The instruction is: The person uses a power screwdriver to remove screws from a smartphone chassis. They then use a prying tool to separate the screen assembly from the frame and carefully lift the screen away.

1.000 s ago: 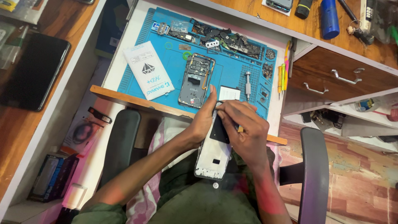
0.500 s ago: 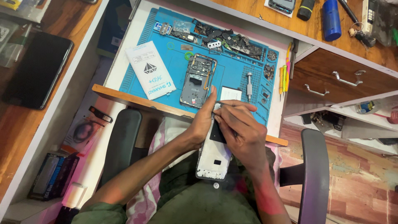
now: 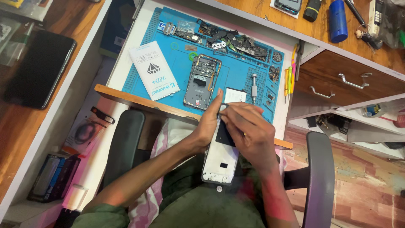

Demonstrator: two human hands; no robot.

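Note:
Over my lap I hold a white phone frame (image 3: 220,162), long side pointing away from me. My left hand (image 3: 208,124) grips its left edge near the top, thumb raised. My right hand (image 3: 249,128) lies across its upper part, fingertips pinched at the top corner; what they pinch is hidden. Just beyond, on the blue work mat (image 3: 236,78), lie a dark opened phone body (image 3: 202,82) and a small white-edged part (image 3: 235,95).
A white packet (image 3: 154,76) lies on the mat's left, several small phone parts (image 3: 236,42) along its far edge, a metal cylinder (image 3: 254,86) at right. Coloured tools (image 3: 290,78) sit beside the mat. Open drawers (image 3: 346,84) stand right, a dark tablet (image 3: 36,69) left. Chair armrests flank me.
My hands and the white frame hold almost the same place; the right fingers have shifted slightly at the frame's top corner.

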